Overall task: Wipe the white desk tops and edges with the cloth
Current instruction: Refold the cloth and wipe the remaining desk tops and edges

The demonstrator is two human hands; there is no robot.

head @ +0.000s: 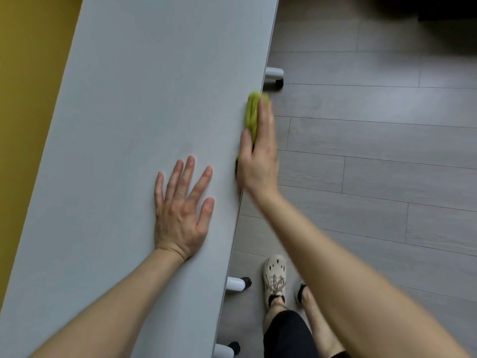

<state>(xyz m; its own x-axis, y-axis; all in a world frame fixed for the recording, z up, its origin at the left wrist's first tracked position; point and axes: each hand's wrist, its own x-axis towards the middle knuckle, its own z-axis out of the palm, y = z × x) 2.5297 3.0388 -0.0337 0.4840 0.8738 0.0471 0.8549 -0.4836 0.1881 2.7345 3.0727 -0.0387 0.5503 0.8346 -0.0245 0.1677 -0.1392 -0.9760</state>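
The white desk top (134, 104) runs from the lower left to the top of the view. My left hand (182, 210) lies flat on it with fingers spread, near the right edge. My right hand (258, 153) holds a green cloth (251, 112) against the desk's right edge: the thumb lies on top of the desk, the fingers are straight down the outer side, and the cloth is pinched between them. Motion blurs the hand and the cloth. Part of the cloth is hidden under the palm.
A yellow wall (28, 73) borders the desk on the left. Grey plank floor (374, 151) lies to the right. White desk feet with black castors (275, 76) stick out below the edge. My feet in pale clogs (275, 277) stand close to the desk.
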